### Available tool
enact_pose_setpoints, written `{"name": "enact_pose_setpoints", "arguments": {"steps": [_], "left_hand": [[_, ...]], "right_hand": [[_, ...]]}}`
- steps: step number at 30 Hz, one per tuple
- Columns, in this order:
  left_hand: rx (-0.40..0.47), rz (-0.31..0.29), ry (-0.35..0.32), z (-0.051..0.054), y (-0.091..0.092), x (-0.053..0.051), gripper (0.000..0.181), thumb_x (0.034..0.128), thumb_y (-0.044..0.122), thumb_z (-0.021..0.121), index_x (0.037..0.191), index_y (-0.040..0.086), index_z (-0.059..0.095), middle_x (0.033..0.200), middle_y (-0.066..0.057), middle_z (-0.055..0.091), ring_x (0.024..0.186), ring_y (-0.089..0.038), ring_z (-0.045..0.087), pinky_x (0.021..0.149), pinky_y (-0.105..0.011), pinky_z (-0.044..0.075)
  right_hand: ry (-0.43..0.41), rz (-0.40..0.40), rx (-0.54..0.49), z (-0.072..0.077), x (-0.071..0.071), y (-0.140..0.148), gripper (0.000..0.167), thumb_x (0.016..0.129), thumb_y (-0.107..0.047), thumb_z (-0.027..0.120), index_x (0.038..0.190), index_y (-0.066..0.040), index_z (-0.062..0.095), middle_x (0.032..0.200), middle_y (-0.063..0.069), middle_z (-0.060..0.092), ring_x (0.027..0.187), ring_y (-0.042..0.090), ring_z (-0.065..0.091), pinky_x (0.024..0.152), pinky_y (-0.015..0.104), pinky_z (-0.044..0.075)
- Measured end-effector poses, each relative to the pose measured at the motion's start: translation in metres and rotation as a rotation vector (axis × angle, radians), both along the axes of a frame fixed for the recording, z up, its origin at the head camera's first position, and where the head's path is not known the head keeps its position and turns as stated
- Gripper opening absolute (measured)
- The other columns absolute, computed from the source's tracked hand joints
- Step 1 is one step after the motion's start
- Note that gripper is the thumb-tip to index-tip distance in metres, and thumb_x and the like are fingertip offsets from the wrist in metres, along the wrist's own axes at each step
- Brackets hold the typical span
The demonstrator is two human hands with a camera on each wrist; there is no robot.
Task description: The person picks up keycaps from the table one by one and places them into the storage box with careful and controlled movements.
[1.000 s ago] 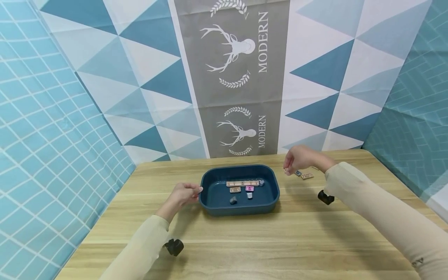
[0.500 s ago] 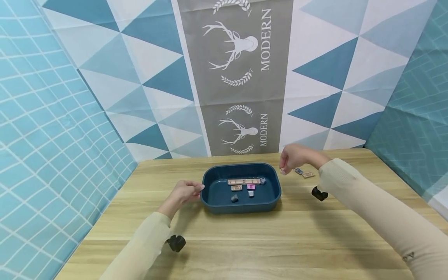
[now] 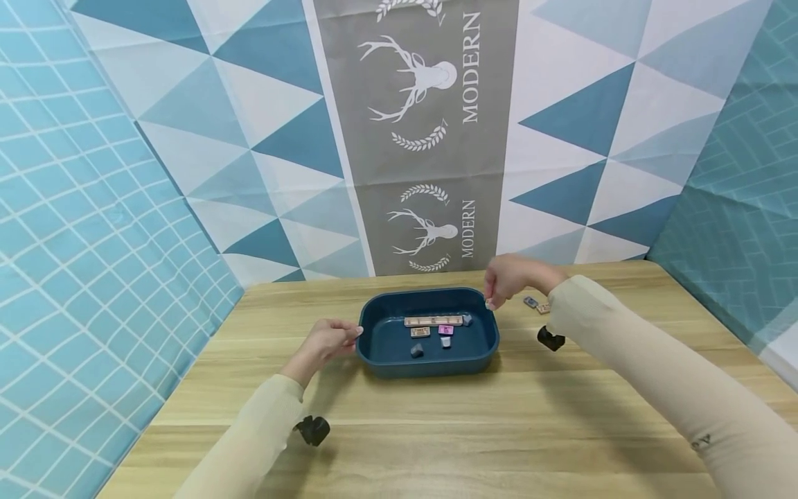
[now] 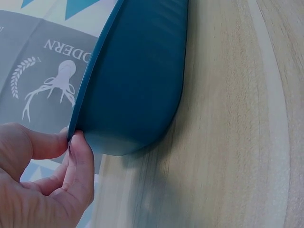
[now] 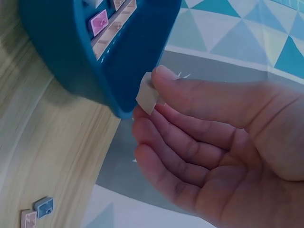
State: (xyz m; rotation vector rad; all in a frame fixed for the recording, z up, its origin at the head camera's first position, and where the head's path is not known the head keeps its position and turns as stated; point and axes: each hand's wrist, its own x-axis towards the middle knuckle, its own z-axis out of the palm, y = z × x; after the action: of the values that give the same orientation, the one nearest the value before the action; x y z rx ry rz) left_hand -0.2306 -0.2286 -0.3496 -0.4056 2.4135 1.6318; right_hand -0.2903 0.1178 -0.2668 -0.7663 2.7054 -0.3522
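My left hand pinches the left rim of a dark blue basin between thumb and finger, which the left wrist view shows up close. At the basin's right back corner, my right hand holds a small off-white, angular piece between thumb and fingertips. Inside the basin lie a long beige strip, a beige tile, a pink tile, a whitish block, a dark grey block and a small greyish-lavender block.
On the wooden table, right of the basin, lie a blue-grey tile and a beige tile, partly behind the right sleeve. Patterned cloth hangs behind the table. Each wrist carries a black mount.
My right hand has moved left with the off-white piece, from above the table to the basin's right edge. The left hand keeps its grip on the rim; the basin stays in place.
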Motion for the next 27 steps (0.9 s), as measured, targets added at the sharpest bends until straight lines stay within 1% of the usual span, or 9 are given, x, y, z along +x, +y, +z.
{"name": "enact_pose_setpoints", "arguments": {"steps": [3,7,14,18,21,24,27], "left_hand": [[0.005,0.004,0.000,0.000,-0.001,-0.001,0.030,0.0944,0.010,0.060,0.117,-0.009,0.060,0.090,-0.004,0.058,0.075,-0.008,0.056,0.074,-0.022,0.058],[0.016,0.004,0.004,0.001,-0.001,-0.002,0.029,0.0943,0.010,0.060,0.117,-0.009,0.059,0.090,-0.004,0.058,0.075,-0.009,0.056,0.072,-0.021,0.058],[0.015,-0.006,0.003,0.000,-0.001,0.000,0.029,0.0938,0.008,0.060,0.116,-0.010,0.059,0.086,-0.004,0.058,0.072,-0.008,0.057,0.076,-0.025,0.059],[0.013,0.009,-0.011,0.001,-0.001,0.001,0.029,0.0938,0.009,0.061,0.117,-0.009,0.059,0.087,-0.003,0.059,0.072,-0.007,0.057,0.071,-0.021,0.058],[0.007,0.022,-0.022,0.002,0.000,-0.001,0.029,0.0935,0.010,0.061,0.117,-0.008,0.059,0.089,-0.004,0.059,0.073,-0.007,0.057,0.069,-0.019,0.057],[0.004,0.029,-0.028,0.002,0.001,-0.003,0.029,0.0934,0.010,0.062,0.116,-0.008,0.060,0.089,-0.004,0.059,0.073,-0.007,0.057,0.071,-0.020,0.058],[0.004,0.027,-0.030,0.002,0.001,-0.003,0.029,0.0934,0.009,0.062,0.117,-0.008,0.060,0.089,-0.004,0.059,0.073,-0.008,0.057,0.074,-0.022,0.058]], "right_hand": [[-0.037,-0.008,0.013,0.002,-0.001,-0.007,0.006,0.083,-0.013,0.075,0.082,-0.008,0.073,0.080,0.002,0.070,0.068,0.014,0.058,0.066,0.028,0.054],[-0.061,-0.010,0.035,0.003,-0.001,-0.014,0.006,0.083,-0.013,0.074,0.082,-0.008,0.073,0.079,0.002,0.070,0.069,0.013,0.058,0.066,0.027,0.054],[-0.037,0.026,0.069,-0.001,0.001,-0.027,0.008,0.084,-0.017,0.074,0.083,-0.009,0.074,0.079,0.003,0.072,0.069,0.013,0.063,0.067,0.027,0.056],[-0.039,0.029,0.063,-0.002,0.001,-0.031,0.008,0.084,-0.017,0.075,0.082,-0.009,0.074,0.079,0.004,0.072,0.073,0.018,0.066,0.068,0.028,0.057],[-0.048,0.023,0.071,-0.001,0.000,-0.033,0.008,0.084,-0.017,0.075,0.082,-0.009,0.074,0.079,0.004,0.072,0.075,0.020,0.067,0.069,0.028,0.058],[-0.062,0.010,0.078,-0.002,-0.001,-0.035,0.008,0.084,-0.016,0.075,0.083,-0.008,0.073,0.080,0.005,0.071,0.073,0.017,0.065,0.070,0.028,0.058],[-0.074,0.013,0.077,-0.004,-0.002,-0.038,0.009,0.084,-0.016,0.075,0.083,-0.008,0.073,0.080,0.004,0.071,0.071,0.014,0.063,0.070,0.027,0.059]]}}
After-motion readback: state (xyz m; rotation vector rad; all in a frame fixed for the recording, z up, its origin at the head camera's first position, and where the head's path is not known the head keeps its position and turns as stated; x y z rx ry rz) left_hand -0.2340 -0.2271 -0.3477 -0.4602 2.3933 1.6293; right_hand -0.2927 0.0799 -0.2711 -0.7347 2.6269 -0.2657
